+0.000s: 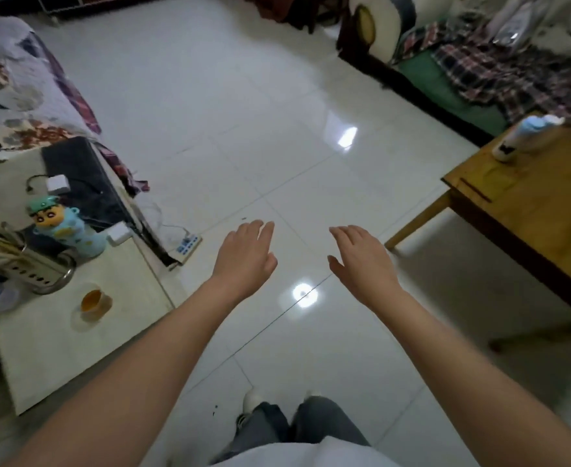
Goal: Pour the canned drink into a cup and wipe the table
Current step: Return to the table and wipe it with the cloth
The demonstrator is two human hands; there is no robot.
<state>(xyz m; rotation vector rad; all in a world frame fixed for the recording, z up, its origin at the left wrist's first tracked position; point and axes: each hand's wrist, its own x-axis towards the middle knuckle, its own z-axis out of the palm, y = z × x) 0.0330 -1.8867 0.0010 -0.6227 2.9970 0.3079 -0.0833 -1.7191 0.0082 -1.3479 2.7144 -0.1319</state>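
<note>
Both my arms reach out over the white tiled floor. My left hand (245,256) and my right hand (361,261) hover flat with straight fingers, holding nothing. A clear cup (95,305) with orange drink stands on the pale table (75,348) at the left, well left of my left hand. A wet ring shows around the cup's base. No can is visible. On the wooden table (530,203) at the right stands a white and blue bottle (516,139).
The pale table also carries a blue cartoon bottle (68,230), a metal rack (38,271), a black pad (82,176) and white chargers. A power strip (186,247) lies on the floor. A bed is far left, a sofa with plaid cloth (500,72) far right.
</note>
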